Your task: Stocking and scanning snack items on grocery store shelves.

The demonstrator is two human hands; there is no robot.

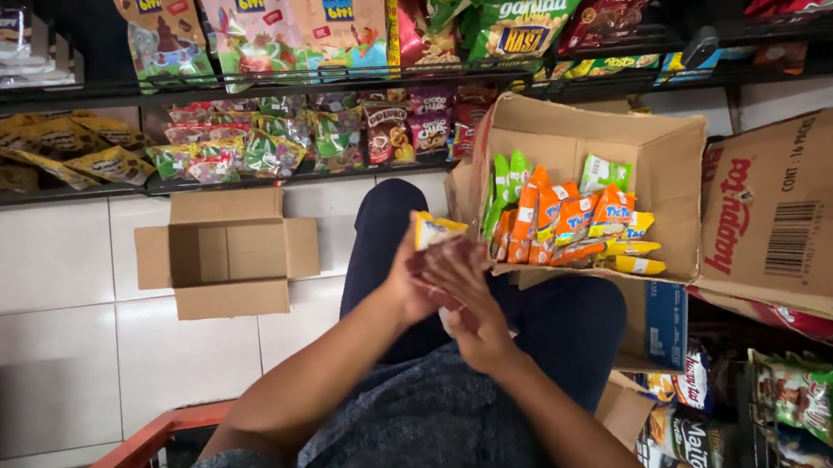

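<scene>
- I see my left hand (409, 290) and my right hand (461, 285) pressed together over my lap, the fingers (454, 261) closed around a small yellow snack packet (433, 228).
- The packet sticks up from between both hands, just left of an open cardboard box (667, 167).
- This box is tilted and holds many orange, green and yellow snack packets (566, 226).
- An empty open box (227, 253) lies on the white floor tiles (43, 327), well apart to the left.
- The far shelves (223, 85) carry colourful snack bags.
</scene>
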